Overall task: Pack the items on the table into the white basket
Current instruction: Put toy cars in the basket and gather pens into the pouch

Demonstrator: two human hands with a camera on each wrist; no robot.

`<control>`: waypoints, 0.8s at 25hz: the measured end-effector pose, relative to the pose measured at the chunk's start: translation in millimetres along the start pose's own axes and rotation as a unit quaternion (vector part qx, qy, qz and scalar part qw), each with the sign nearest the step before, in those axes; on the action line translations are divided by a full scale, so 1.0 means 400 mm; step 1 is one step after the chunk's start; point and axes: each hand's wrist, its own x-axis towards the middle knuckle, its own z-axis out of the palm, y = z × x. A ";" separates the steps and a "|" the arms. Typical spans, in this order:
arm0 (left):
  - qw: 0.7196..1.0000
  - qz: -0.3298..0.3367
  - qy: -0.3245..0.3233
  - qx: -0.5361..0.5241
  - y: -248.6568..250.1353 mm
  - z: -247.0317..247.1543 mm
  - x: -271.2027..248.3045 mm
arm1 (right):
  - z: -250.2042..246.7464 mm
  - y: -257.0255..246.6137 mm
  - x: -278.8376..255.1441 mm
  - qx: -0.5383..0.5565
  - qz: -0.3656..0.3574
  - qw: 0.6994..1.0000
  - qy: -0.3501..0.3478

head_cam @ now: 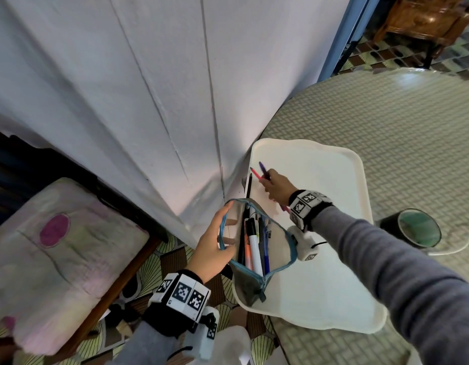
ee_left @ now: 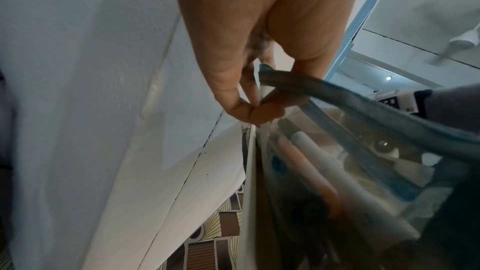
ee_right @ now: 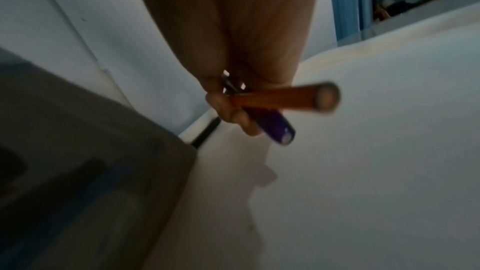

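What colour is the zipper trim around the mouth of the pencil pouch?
Light blue, running round the open pencil pouch held by the left hand; clearest in the head view.

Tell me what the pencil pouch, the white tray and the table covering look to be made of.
Pencil pouch: soft grey fabric with a blue zip edge and, in the left wrist view, a clear, likely vinyl side showing the pens; it sags where the left hand holds it open.
White tray: smooth, matte, rounded rim, probably moulded plastic.
Table covering: woven-look pattern with a sheen, perhaps vinyl cloth.

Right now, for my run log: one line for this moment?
left hand: holds pouch open | right hand: grips two pens over tray
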 end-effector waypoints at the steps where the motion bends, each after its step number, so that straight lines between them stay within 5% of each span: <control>1: 1.000 0.004 0.002 0.000 0.000 0.000 -0.004 | 0.013 0.001 -0.001 0.006 0.000 1.000 0.008; 20: 0.998 -0.005 0.042 -0.035 -0.038 -0.018 -0.036 | 0.114 -0.003 0.036 0.111 0.015 0.993 0.049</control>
